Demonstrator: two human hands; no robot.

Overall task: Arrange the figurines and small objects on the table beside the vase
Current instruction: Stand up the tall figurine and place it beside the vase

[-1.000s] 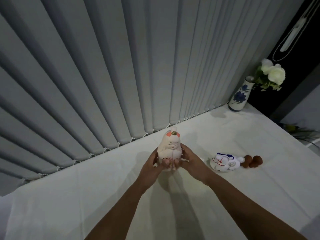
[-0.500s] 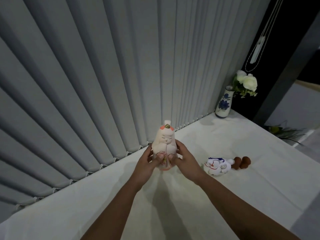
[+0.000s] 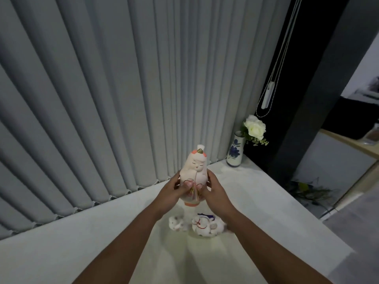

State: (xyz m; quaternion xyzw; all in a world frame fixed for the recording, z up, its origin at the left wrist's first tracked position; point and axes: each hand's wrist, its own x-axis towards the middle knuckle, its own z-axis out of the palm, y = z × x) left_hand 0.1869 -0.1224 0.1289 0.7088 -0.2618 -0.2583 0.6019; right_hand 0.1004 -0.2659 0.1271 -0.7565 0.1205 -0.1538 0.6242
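A pale pink doll figurine [image 3: 194, 171] with an orange base is held upright above the white table [image 3: 266, 212]. My left hand [image 3: 172, 191] grips its left side and my right hand [image 3: 215, 191] grips its right side. Below the doll, a small white figurine [image 3: 175, 224] and a white cat figurine with red and blue markings [image 3: 207, 227] lie on the table. My right forearm hides whatever lies just right of the cat. The blue-flowered white vase [image 3: 235, 149] with white roses [image 3: 255, 128] stands in the far corner.
Grey vertical blinds [image 3: 123, 99] run along the table's back edge. A blind cord with a white weight [image 3: 268, 95] hangs by a dark pillar [image 3: 311, 99]. The table's right edge drops to the floor, where greenery [image 3: 307, 189] lies.
Both hands have lifted the doll off the table and carried it right, toward the vase. It now hangs above the lying figurines, and the brown objects have gone out of sight.
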